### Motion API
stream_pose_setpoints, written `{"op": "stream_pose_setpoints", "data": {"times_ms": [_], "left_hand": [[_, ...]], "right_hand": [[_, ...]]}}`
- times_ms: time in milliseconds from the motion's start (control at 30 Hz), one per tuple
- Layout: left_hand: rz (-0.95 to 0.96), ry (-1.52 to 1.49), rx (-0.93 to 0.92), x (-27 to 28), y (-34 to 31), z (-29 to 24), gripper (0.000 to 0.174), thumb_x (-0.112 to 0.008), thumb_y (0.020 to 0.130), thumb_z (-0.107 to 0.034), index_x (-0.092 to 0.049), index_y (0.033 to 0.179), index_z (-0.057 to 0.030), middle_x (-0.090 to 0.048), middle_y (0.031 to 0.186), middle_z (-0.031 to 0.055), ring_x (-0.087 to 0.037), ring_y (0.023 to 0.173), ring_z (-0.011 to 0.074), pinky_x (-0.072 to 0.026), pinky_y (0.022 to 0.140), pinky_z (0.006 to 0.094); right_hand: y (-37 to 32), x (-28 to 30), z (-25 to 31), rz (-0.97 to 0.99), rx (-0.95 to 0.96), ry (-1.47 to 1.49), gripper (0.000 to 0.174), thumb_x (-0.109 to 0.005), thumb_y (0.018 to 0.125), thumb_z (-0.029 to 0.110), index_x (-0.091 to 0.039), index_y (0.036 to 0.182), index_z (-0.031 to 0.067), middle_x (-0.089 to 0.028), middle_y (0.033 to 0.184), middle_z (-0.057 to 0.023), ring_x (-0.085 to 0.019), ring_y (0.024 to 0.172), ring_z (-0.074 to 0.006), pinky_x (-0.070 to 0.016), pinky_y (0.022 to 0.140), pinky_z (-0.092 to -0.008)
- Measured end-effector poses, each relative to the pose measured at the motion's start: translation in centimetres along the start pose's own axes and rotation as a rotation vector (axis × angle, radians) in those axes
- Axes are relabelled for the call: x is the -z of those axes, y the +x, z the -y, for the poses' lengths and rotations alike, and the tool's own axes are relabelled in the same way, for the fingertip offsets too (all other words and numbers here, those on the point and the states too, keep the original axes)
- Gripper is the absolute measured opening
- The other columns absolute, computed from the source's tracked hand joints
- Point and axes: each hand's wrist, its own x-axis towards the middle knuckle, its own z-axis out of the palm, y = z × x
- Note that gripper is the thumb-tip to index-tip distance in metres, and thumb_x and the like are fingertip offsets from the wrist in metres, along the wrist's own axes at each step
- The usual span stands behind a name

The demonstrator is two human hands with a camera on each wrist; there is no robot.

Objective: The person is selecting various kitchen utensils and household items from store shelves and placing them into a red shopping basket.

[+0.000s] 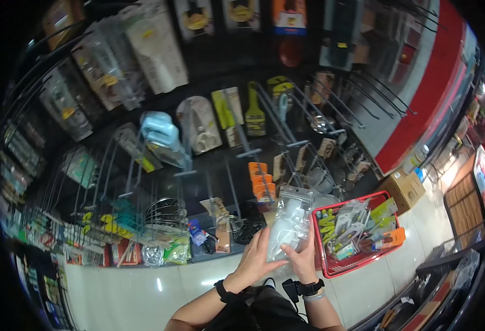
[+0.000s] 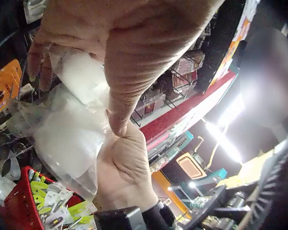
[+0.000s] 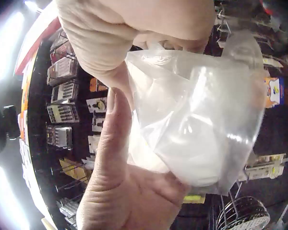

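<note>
A clear zip-top plastic bag (image 1: 290,223) with whitish, translucent items inside is held up in front of the body. The left hand (image 1: 252,259) grips it along its left and lower side, thumb toward the bottom. On the right side the right hand (image 1: 303,259) holds it, with the thumb across the front. In the left wrist view the bag (image 2: 67,139) hangs between both hands, and white contents show through. The right wrist view shows the bag (image 3: 197,120) creased and shiny, the two thumbs close together at its edge. Some fingers are hidden behind it.
A red basket (image 1: 341,271) holding green-handled and orange packaged utensils stands on the tiled floor at the right. Behind it is a cardboard box (image 1: 403,190). Ahead, a dark display wall carries metal hooks with hanging packets, a light blue item (image 1: 160,129) and orange packs (image 1: 262,181).
</note>
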Motion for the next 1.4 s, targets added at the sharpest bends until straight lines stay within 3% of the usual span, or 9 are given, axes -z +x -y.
{"op": "stream_pose_setpoints", "data": {"times_ms": [167,300,500,700,900,933,1067,1233,1400], "left_hand": [[-0.28,-0.297,0.092,3.3,-4.4,3.1,0.083,-0.077,0.071,-0.025,-0.029,0.134,0.0006,-0.05,0.122,0.0236,-0.053,0.114,0.0331,-0.0434,0.093,0.0376],[-0.349,-0.498,0.058,6.6,-8.3,6.3,0.075,-0.074,0.076,-0.017,-0.028,0.134,0.0004,-0.044,0.129,0.0182,-0.045,0.12,0.0238,-0.037,0.099,0.0331],[-0.37,-0.62,0.123,14.7,-15.1,11.4,0.079,-0.075,0.076,-0.019,-0.027,0.135,-0.0009,-0.04,0.131,0.0177,-0.043,0.122,0.0254,-0.0358,0.1,0.0345],[-0.556,-0.069,0.22,22.0,-21.6,14.8,0.081,-0.077,0.072,-0.028,-0.03,0.132,0.0007,-0.04,0.127,0.02,-0.042,0.12,0.0333,-0.0368,0.098,0.037],[-0.483,-0.333,0.399,29.7,-27.1,18.1,0.06,-0.066,0.078,-0.017,-0.039,0.127,0.0026,-0.05,0.119,0.0214,-0.05,0.112,0.0332,-0.039,0.094,0.0373],[-0.591,-0.196,0.26,30.4,-27.7,19.9,0.058,-0.065,0.078,-0.015,-0.04,0.127,0.0017,-0.052,0.118,0.0179,-0.053,0.109,0.0302,-0.0399,0.094,0.036],[-0.876,-0.981,0.176,35.6,-28.7,20.4,0.047,-0.056,0.085,-0.001,-0.039,0.129,-0.001,-0.055,0.115,0.0062,-0.054,0.104,0.0158,-0.0438,0.09,0.0296],[-1.021,-0.809,0.05,43.6,-28.7,23.4,0.036,-0.048,0.093,-0.008,-0.04,0.127,-0.0005,-0.055,0.116,0.0086,-0.059,0.099,0.0179,-0.0518,0.082,0.0346],[-1.01,-0.901,-0.057,48.2,-27.2,23.0,0.03,-0.051,0.094,-0.014,-0.047,0.121,-0.0012,-0.057,0.111,0.003,-0.055,0.097,0.0088,-0.0458,0.083,0.0248]], "right_hand": [[-0.9,-5.9,-1.1,0.182,-0.068,0.11,0.101,-0.075,0.066,0.002,-0.012,0.145,0.0041,-0.029,0.141,-0.0148,-0.036,0.126,-0.0241,-0.0333,0.103,-0.0355],[-1.8,-11.4,-2.3,0.279,-0.074,0.096,0.099,-0.078,0.064,0.003,-0.018,0.143,0.0021,-0.032,0.14,-0.0133,-0.037,0.127,-0.0239,-0.0326,0.104,-0.0353],[-4.1,-21.3,-5.7,0.451,-0.179,0.172,0.096,-0.077,0.063,0.002,-0.022,0.142,0.002,-0.033,0.14,-0.0118,-0.038,0.126,-0.0231,-0.0317,0.105,-0.0354],[-7.2,-32.0,-8.2,0.586,-0.237,0.16,0.084,-0.068,0.068,-0.009,-0.026,0.14,0.0013,-0.039,0.135,-0.0126,-0.04,0.123,-0.0212,-0.0345,0.102,-0.0346],[-8.9,-39.0,-10.6,0.606,-0.289,0.211,0.073,-0.063,0.072,-0.01,-0.03,0.137,0.0009,-0.041,0.132,-0.0117,-0.04,0.123,-0.0218,-0.0331,0.103,-0.036],[-9.2,-39.6,-10.7,0.602,-0.296,0.209,0.073,-0.063,0.072,-0.01,-0.03,0.137,0.0009,-0.041,0.132,-0.0117,-0.04,0.123,-0.0218,-0.0331,0.103,-0.036],[-9.7,-41.3,-10.2,0.62,-0.353,0.254,0.071,-0.062,0.073,-0.01,-0.031,0.136,0.0018,-0.043,0.13,-0.0112,-0.041,0.122,-0.0223,-0.0326,0.103,-0.0361],[-8.5,-42.1,-10.8,0.638,-0.392,0.298,0.072,-0.061,0.072,-0.012,-0.032,0.136,0.0023,-0.043,0.13,-0.0114,-0.041,0.122,-0.0227,-0.0327,0.103,-0.0364],[-7.7,-44.2,-10.7,0.683,-0.442,0.349,0.072,-0.06,0.072,-0.012,-0.032,0.136,0.0021,-0.043,0.13,-0.0123,-0.041,0.122,-0.0236,-0.0332,0.103,-0.0367]]}}
